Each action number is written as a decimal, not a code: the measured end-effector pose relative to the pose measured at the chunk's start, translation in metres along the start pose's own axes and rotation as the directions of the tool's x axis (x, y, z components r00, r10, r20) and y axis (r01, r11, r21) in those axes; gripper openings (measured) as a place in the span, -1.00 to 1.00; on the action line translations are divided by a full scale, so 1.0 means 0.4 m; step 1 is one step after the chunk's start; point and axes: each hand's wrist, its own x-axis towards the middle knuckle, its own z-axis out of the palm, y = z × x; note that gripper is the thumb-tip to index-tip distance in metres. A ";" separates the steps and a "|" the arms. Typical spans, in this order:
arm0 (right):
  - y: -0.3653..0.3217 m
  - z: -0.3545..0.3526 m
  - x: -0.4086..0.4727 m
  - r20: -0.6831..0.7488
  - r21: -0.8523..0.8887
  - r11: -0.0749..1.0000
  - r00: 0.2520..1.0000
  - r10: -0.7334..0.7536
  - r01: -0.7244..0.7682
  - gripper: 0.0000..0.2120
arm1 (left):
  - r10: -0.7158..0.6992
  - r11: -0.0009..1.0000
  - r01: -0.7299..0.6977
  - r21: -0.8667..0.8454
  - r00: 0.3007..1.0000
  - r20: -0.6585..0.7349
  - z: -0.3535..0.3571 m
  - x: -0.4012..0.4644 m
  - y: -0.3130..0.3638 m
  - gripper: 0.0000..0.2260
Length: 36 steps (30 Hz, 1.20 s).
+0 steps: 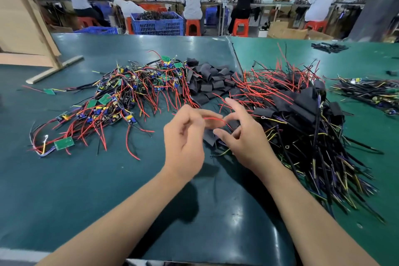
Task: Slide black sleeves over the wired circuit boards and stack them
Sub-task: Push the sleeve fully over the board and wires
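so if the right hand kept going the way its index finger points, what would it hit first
Probably the loose red wires just beyond the fingertip of the right hand, at the edge of the heap of sleeved boards; further along that line lies the pile of empty black sleeves. Depth is unclear, so it might pass above them.
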 end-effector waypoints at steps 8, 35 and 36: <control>-0.010 -0.020 -0.008 0.139 0.050 0.998 0.989 -0.055 0.048 -0.72 | 0.000 0.974 0.011 -0.227 0.999 0.047 0.024 -0.018 0.055 -0.91; -0.031 -0.075 0.025 -0.482 0.667 0.714 0.854 0.197 0.212 -0.88 | -0.562 0.000 -0.303 0.953 0.788 0.250 -0.041 0.333 -0.276 -0.72; -0.033 -0.075 0.025 -0.482 0.671 0.711 0.853 0.202 0.211 -0.90 | -0.552 -0.007 -0.287 0.958 0.799 0.236 -0.041 0.332 -0.278 -0.71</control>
